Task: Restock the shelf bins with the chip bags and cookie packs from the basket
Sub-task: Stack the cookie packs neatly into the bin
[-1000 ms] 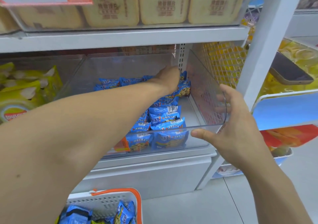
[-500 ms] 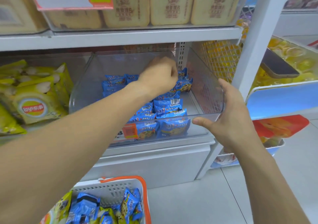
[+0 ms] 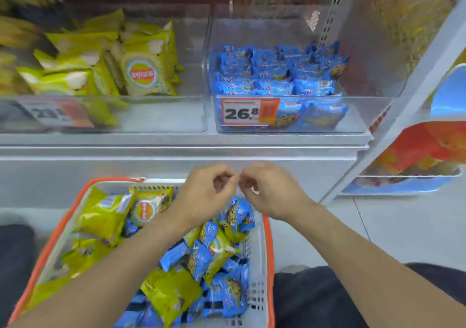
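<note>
A white basket with an orange rim stands on the floor below the shelf, holding several yellow-green chip bags and blue cookie packs. My left hand and my right hand hover side by side over the basket's far edge. Their fingers are loosely curled, the fingertips almost meet, and they hold nothing. On the shelf above, a clear bin holds rows of blue cookie packs. To its left, another clear bin holds yellow-green chip bags.
An orange 26.8 price tag is on the cookie bin's front. A white shelf upright slants down the right side, with a blue-rimmed tray of orange packs beyond it. Dark trouser knees flank the basket.
My left hand has come out of the cookie bin and my right hand has let go of the bin's corner. Both have dropped to the basket, and the view has tilted down.
</note>
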